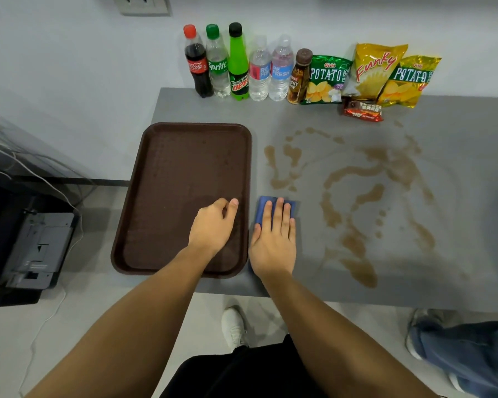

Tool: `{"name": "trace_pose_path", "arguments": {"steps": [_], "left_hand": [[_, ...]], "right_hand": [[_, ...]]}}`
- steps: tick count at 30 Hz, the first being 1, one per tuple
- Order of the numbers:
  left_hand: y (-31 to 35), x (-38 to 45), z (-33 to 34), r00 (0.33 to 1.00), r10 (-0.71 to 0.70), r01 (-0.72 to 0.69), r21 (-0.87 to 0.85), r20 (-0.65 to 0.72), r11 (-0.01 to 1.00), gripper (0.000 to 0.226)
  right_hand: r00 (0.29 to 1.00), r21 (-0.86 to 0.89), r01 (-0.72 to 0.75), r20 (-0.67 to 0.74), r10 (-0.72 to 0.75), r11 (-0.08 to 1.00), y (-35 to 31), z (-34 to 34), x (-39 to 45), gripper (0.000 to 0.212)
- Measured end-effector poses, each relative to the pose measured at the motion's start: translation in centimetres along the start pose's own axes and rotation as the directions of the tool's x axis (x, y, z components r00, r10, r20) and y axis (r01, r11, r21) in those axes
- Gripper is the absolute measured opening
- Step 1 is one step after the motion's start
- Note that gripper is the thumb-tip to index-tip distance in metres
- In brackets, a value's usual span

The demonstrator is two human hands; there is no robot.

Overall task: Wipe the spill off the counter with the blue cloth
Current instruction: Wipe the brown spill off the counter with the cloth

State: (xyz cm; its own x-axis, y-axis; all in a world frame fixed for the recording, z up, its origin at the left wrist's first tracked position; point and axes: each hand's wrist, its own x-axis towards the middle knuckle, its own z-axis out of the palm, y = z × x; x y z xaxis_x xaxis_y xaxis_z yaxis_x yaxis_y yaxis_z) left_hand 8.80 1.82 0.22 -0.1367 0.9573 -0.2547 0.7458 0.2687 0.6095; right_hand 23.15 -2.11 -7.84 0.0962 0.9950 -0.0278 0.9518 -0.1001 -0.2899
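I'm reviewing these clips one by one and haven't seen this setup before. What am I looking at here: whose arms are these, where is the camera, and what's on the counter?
There is no machine here: these are a person's two bare arms, filmed by one wide-angle camera worn on their head, looking forward and down.

The right hand lies flat on a folded blue cloth on the grey counter, pressing rather than gripping it. The left hand rests, loosely curled and holding nothing, inside an empty brown tray.

To the right of the cloth, a brown spill spreads in streaks and drops, not yet wiped. Along the wall stand a row of bottles and some snack bags. Another person's leg shows at lower right.
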Motion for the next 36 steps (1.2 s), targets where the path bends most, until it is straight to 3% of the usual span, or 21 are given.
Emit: {"name": "trace_pose_path", "arguments": {"steps": [7, 12, 18, 21, 25, 30, 36], "left_hand": [[-0.3, -0.3, -0.2, 1.000, 0.001, -0.001, -0.001, -0.028, 1.000, 0.048], [0.6, -0.5, 0.4, 0.999, 0.046, -0.046, -0.005, -0.028, 0.999, 0.045], [3.8, -1.4, 3.2, 0.981, 0.192, -0.192, 0.005, 0.017, 0.981, 0.041], [5.2, -1.9, 4.8, 0.968, 0.251, -0.252, 0.044, 0.019, 0.967, 0.038], [6.3, -2.1, 6.5, 0.970, 0.244, -0.245, 0.070, 0.018, 0.967, 0.033], [6.4, -2.0, 7.9, 0.972, 0.237, -0.234, 0.175, 0.001, 0.956, 0.029], [5.8, -2.4, 9.2, 0.931, 0.366, -0.355, 0.248, 0.002, 0.901, 0.026]], "right_hand": [[0.999, 0.042, -0.038, 0.039, 0.037, 0.998, -0.1, -0.6, 4.5, 0.061], [0.997, 0.015, -0.066, 0.048, 0.065, 0.998, 3.6, -1.8, 6.0, 0.061], [0.999, -0.049, -0.052, 0.013, 0.052, 0.997, 10.3, -3.5, 2.6, 0.062], [0.999, -0.071, -0.051, 0.003, 0.052, 0.996, 10.5, -3.2, -1.4, 0.063], [1.000, -0.064, 0.018, 0.006, -0.017, 0.998, 8.2, -2.1, -4.0, 0.065], [0.988, -0.002, 0.152, 0.035, -0.152, 0.988, 9.1, -3.0, -0.3, 0.062], [0.987, -0.044, 0.142, 0.086, -0.137, 0.989, 14.0, -4.8, 4.0, 0.063]]}}
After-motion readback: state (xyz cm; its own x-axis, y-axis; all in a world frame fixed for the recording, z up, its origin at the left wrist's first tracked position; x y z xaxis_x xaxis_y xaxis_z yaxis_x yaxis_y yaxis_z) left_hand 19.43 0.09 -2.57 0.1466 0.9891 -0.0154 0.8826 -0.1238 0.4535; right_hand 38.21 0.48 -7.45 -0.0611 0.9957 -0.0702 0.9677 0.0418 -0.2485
